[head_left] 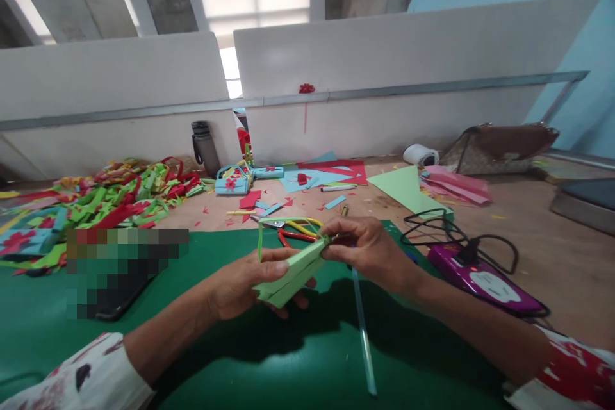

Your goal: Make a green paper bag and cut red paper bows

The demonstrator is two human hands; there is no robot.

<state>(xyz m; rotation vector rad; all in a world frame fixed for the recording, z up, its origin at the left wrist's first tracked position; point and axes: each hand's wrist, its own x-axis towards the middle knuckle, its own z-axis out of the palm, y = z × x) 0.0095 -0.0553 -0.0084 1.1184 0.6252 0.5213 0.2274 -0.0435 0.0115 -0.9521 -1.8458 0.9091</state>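
Note:
My left hand grips a small light-green paper bag, thumb on top and fingers underneath. A thin green strap arches up from the bag. At the bag's far right corner my right hand is closed in a pinch, by the strap's end; the fingertips partly hide what they hold. Just behind the bag lie scissors or pliers with red and yellow handles. A clear glue stick lies on the green mat, its far end hidden below my right hand.
A heap of coloured strips and a dark phone-like slab are at left. Small blue bags, paper scraps and a bottle stand behind. At right are a purple power strip, black cables and a brown handbag.

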